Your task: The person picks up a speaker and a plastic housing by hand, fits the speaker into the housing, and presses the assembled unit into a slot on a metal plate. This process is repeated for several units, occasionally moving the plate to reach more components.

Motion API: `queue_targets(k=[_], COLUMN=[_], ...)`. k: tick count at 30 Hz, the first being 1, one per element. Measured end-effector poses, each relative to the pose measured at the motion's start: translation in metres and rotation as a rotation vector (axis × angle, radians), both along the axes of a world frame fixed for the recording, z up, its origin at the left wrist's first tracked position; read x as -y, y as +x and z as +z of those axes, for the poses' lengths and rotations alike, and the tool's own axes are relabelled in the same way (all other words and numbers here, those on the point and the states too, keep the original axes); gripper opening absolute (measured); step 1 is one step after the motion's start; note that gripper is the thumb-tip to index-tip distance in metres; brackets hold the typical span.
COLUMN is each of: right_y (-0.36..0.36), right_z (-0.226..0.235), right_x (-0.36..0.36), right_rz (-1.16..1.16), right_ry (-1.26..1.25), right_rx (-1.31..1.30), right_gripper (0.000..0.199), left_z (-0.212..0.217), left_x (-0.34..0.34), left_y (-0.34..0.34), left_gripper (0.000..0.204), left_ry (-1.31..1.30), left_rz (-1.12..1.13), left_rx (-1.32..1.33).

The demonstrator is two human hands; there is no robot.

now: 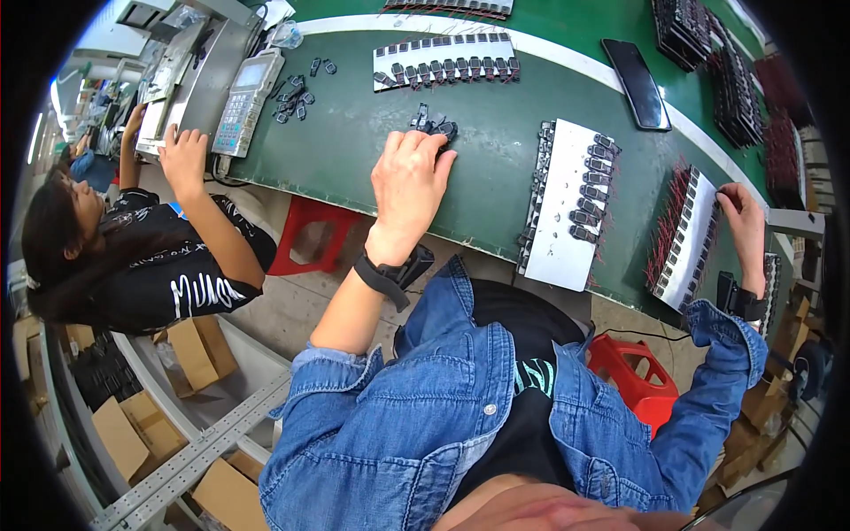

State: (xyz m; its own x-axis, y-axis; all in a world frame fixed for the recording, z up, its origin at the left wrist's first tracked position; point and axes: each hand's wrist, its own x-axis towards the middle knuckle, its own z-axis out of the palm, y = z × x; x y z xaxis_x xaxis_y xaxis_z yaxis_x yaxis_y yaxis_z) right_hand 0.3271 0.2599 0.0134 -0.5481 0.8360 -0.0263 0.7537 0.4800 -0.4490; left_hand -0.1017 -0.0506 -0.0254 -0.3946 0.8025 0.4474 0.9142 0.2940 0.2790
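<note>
My left hand (407, 181) reaches over the green table, its fingers curled down onto a small cluster of black plastic parts (444, 130); the fingertips are partly hidden behind the knuckles. At the right, my right hand (746, 217) has thumb and fingers drawn together at the edge of a white strip board (691, 234). Black modules line that board, and red wires (666, 221) stick out on its left. What the right fingertips pinch is too small to make out. Between my hands lies a wider white board (571, 203) with black modules along both long edges.
Another loaded white board (447, 57) lies at the far side, and loose black parts (290, 99) lie at the left. A phone (636, 84) rests at the far right near stacked modules (735, 88). A co-worker (133, 248) works beside a keypad device (246, 102) and a machine.
</note>
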Motion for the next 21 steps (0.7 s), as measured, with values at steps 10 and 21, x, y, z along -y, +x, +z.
queue_targets(k=[10,21], right_y=[-0.038,-0.133], right_z=[0.097,0.052], right_x=[0.136,0.223], right_rz=[-0.092,0.027], right_ry=[-0.013,-0.529], right_rx=[-0.574,-0.783], right_gripper=[0.016,0.018], left_z=[-0.001,-0.005], left_x=[0.002,-0.004], left_y=[-0.002,-0.006], left_gripper=[0.021,0.019], left_ry=[0.024,0.034], left_rz=[0.016,-0.077], left_rx=[0.138,0.082])
